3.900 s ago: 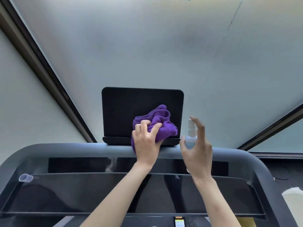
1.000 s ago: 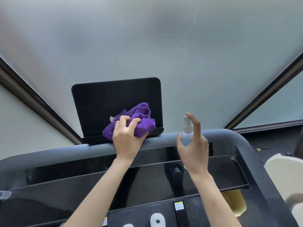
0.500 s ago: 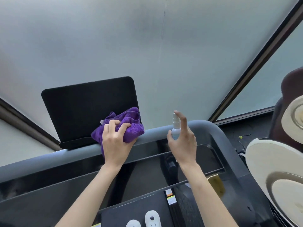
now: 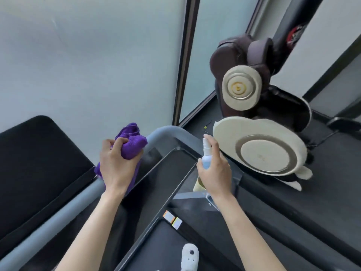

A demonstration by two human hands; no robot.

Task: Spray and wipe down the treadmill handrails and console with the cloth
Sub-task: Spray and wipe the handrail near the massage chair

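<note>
My left hand [image 4: 115, 165] grips a bunched purple cloth [image 4: 131, 142] and holds it against the grey front handrail [image 4: 58, 218] of the treadmill, just left of the rail's rounded right corner [image 4: 166, 132]. My right hand [image 4: 214, 173] holds a small white-and-blue spray bottle [image 4: 206, 155] upright above the right end of the console tray [image 4: 166, 173], index finger on top of the nozzle. The black screen panel [image 4: 37, 157] stands at the left, behind the rail.
To the right of the treadmill stands a brown exercise machine with two cream round discs [image 4: 242, 88] [image 4: 259, 147], the lower one close to my right hand. Frosted glass wall [image 4: 88, 65] with a dark frame post [image 4: 185, 61] rises behind. A white shoe [image 4: 189, 255] shows on the belt.
The view swung to the right, bringing the brown machine into sight. My left hand slid the cloth rightward along the rail, off the screen's base toward the corner. My right hand keeps the bottle upright.
</note>
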